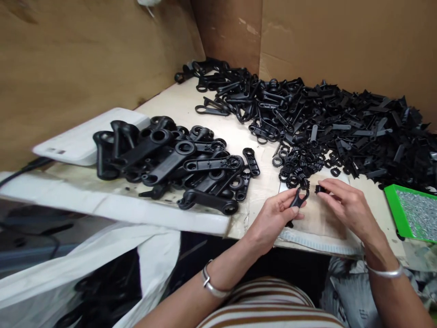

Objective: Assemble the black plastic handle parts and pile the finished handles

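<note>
Near the table's front edge, my left hand (278, 213) is closed round a black plastic arm (299, 198) that has an open ring at its far end. To its right, my right hand (351, 202) pinches a small black ring (320, 188) between thumb and fingers. A short gap separates the ring from the arm. Just beyond both hands lies a pile of small black toothed rings (297, 166). A heap of black arms with ring ends (191, 159) sits to the left of my hands.
Many black arms (246, 93) and flat black pieces (375, 127) are heaped at the back. A green tray (392, 207) of small metal parts stands at the right. A white flat device (75, 141) with a cable lies left. Below hangs a white bag (159, 255) holding black parts.
</note>
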The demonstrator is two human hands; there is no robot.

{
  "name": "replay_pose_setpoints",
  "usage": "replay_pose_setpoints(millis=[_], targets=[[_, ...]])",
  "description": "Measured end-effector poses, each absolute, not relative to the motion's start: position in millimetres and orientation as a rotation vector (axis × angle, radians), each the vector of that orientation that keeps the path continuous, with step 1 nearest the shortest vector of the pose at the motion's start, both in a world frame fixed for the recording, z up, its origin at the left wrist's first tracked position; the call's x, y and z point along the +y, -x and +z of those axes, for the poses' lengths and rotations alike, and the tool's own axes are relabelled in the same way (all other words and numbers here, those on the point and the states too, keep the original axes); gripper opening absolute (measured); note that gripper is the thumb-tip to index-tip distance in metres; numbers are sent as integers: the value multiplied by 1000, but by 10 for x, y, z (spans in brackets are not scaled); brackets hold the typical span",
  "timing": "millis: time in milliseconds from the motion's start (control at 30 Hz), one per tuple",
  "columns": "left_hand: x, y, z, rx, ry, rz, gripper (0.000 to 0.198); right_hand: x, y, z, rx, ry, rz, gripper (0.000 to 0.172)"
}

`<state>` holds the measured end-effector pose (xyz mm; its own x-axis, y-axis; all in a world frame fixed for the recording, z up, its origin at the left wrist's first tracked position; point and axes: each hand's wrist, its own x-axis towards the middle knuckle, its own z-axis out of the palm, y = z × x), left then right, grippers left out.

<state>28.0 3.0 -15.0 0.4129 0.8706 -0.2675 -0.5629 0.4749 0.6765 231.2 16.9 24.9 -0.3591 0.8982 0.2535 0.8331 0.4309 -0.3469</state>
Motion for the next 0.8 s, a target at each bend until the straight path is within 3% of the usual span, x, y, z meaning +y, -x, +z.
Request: replay_pose_setpoints(millis=[100,500,667,800], targets=[[31,-297,-122,615,-580,963,43,62,-2118,246,-2119,1273,313,23],[-41,-321,-127,637,-866,1052,49,19,-1863,-1,-2100,1215,25,27],[-56,-213,-43,855,-1322,1002,39,-73,-1855,73,-2015,1229,215,29],[-80,-134,12,998,-1532,951,26,-170,-1917,118,-1819,1298,576,27]])
